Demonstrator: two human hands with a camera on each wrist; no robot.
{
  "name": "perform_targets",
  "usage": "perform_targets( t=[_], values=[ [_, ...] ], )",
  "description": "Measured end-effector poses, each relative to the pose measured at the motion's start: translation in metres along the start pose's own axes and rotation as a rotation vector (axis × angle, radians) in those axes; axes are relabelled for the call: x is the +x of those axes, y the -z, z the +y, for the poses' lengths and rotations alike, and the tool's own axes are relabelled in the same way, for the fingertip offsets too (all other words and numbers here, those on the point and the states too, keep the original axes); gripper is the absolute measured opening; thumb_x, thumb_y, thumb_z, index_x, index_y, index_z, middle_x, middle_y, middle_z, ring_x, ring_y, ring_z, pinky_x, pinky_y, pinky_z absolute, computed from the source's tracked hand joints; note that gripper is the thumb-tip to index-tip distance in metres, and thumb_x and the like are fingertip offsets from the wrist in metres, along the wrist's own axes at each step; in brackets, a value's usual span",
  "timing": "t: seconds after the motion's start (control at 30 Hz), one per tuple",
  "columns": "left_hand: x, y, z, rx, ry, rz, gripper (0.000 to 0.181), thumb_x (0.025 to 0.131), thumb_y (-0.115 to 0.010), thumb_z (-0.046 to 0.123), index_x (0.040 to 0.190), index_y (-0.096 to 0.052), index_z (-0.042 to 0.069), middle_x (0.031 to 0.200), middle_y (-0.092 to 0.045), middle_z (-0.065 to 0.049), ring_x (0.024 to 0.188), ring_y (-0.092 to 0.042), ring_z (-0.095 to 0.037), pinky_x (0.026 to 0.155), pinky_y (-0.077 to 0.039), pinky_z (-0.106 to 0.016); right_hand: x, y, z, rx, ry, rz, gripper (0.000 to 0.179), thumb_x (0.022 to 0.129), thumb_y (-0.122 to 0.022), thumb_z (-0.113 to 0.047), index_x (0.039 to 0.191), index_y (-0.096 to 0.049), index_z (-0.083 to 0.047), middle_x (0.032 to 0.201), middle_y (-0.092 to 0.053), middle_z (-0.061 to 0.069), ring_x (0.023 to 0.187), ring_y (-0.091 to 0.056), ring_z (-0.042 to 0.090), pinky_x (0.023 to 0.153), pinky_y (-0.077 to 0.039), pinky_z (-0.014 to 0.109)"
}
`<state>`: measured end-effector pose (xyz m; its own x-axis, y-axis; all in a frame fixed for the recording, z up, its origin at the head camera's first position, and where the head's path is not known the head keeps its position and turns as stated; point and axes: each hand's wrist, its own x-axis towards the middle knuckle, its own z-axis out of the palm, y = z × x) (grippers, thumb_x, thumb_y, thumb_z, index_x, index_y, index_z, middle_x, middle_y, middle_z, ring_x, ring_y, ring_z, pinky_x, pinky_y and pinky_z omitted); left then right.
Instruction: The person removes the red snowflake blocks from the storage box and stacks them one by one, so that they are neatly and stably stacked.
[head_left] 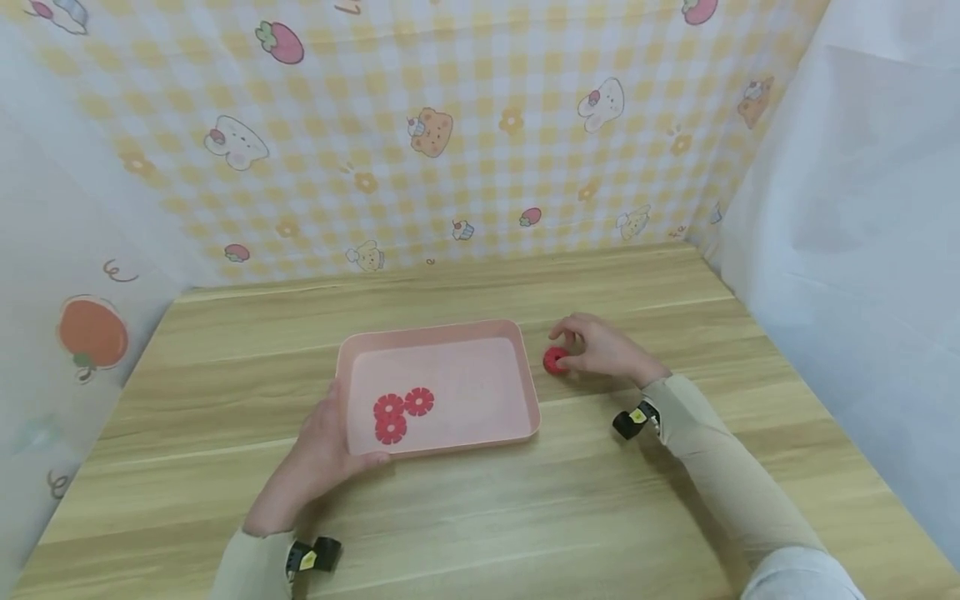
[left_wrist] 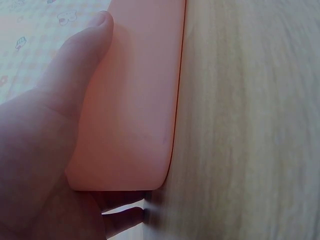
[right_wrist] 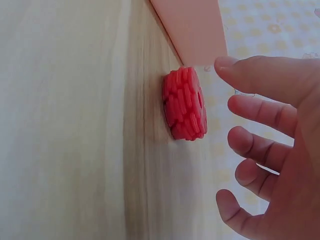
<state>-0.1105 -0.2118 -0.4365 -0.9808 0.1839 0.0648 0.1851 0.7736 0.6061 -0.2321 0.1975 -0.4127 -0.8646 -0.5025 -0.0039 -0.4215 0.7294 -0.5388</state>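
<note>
A shallow pink tray [head_left: 480, 375] lies on the wooden table. Inside, toward its left, are three red notched plastic discs [head_left: 419, 402], each with a hole in the middle. My left hand [head_left: 318, 446] holds the tray's near left corner, thumb [left_wrist: 82, 52] along the front wall and fingers at the left side. Just right of the tray sits a short stack of the same red discs [right_wrist: 184, 104]. Around it hovers my right hand [head_left: 600, 346], thumb and fingers spread apart; the right wrist view shows a gap between the fingertips and the stack.
The wooden table [head_left: 480, 517] reaches back to a yellow checked cloth [head_left: 480, 167] with cartoon prints. White sheets hang at the left and right [head_left: 862, 208]. A small black camera [head_left: 636, 419] is strapped to each wrist.
</note>
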Motion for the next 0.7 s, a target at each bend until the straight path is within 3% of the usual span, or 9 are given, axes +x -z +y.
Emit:
perform_targets(
  t=[0.23, 0.43, 0.7],
  values=[
    [-0.001, 0.002, 0.0, -0.014, -0.013, 0.006, 0.122, 0.058, -0.09, 0.044, 0.146, -0.016, 0.003, 0.124, -0.047, -0.019, 0.108, -0.049, -0.034, 0.091, -0.048, -0.058, 0.012, 0.0, -0.012, 0.001, 0.041, -0.03, 0.029, 0.08, -0.077, -0.02, 0.105, -0.067, -0.01, 0.083, -0.055, 0.001, 0.079, -0.05, 0.019, 0.072, -0.042, 0.032],
    [0.0, 0.001, 0.002, -0.006, 0.0, 0.0, 0.122, 0.058, -0.09, 0.042, 0.146, -0.016, 0.001, 0.122, -0.048, -0.02, 0.106, -0.048, -0.035, 0.09, -0.047, -0.058, 0.023, 0.001, -0.022, 0.011, 0.131, -0.048, 0.021, 0.081, -0.073, -0.014, 0.101, -0.068, -0.011, 0.08, -0.056, 0.001, 0.076, -0.05, 0.017, 0.069, -0.042, 0.03],
    [0.001, 0.0, 0.002, -0.003, -0.011, -0.001, 0.122, 0.059, -0.09, 0.042, 0.146, -0.015, 0.001, 0.123, -0.047, -0.02, 0.107, -0.048, -0.035, 0.09, -0.047, -0.058, 0.037, 0.0, -0.042, 0.005, 0.155, -0.103, 0.017, 0.085, -0.069, -0.018, 0.1, -0.069, -0.011, 0.082, -0.057, -0.002, 0.078, -0.05, 0.015, 0.07, -0.043, 0.03]
  ],
)
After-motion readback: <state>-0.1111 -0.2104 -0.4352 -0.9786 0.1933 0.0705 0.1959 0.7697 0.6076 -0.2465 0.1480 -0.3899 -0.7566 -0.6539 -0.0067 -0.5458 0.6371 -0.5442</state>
